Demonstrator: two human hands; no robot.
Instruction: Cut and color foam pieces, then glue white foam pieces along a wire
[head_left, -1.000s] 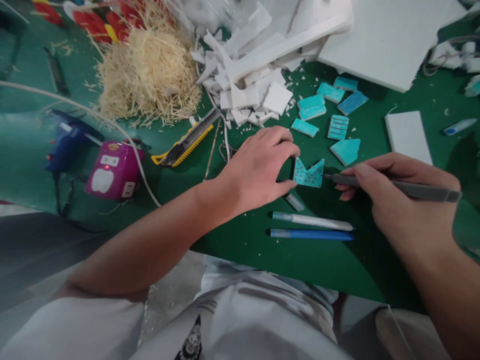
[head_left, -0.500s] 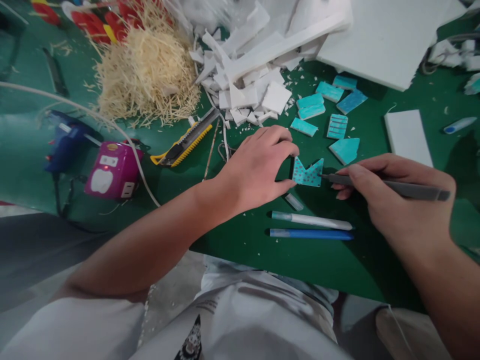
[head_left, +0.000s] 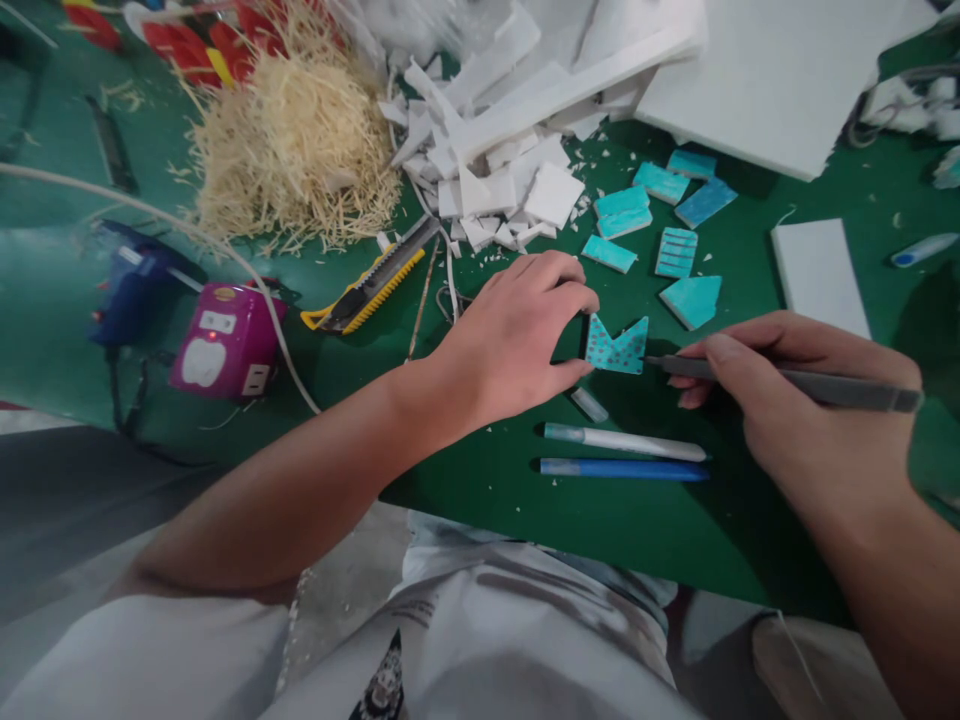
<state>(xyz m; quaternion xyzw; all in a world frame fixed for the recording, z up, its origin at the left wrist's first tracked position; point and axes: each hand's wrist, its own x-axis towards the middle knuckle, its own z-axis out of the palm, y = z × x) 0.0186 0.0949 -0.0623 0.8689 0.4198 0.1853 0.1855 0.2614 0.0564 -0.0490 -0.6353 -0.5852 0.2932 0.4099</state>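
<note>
A turquoise foam piece (head_left: 616, 352) with a V-shaped notch and dark dots lies on the green table. My left hand (head_left: 525, 330) grips its left edge between thumb and fingers. In my right hand (head_left: 810, 400) is a dark grey pen (head_left: 832, 388), its tip just right of the piece, with a small gap between them. Below them lie a clear pen cap (head_left: 589, 405), a white pen (head_left: 630, 441) and a blue pen (head_left: 622, 469). Several painted foam pieces, one a striped block (head_left: 676, 252), are spread above the hands.
White foam scraps (head_left: 517, 180) are heaped at the back beside wood shavings (head_left: 300, 140). A yellow utility knife (head_left: 367, 285) lies left of my left hand. Farther left are a magenta power adapter (head_left: 225, 342) and a blue glue gun (head_left: 131, 275). A white foam block (head_left: 821, 275) lies at right.
My right hand has drawn the pen slightly to the right, away from the dotted piece. My left hand keeps its hold without visible movement.
</note>
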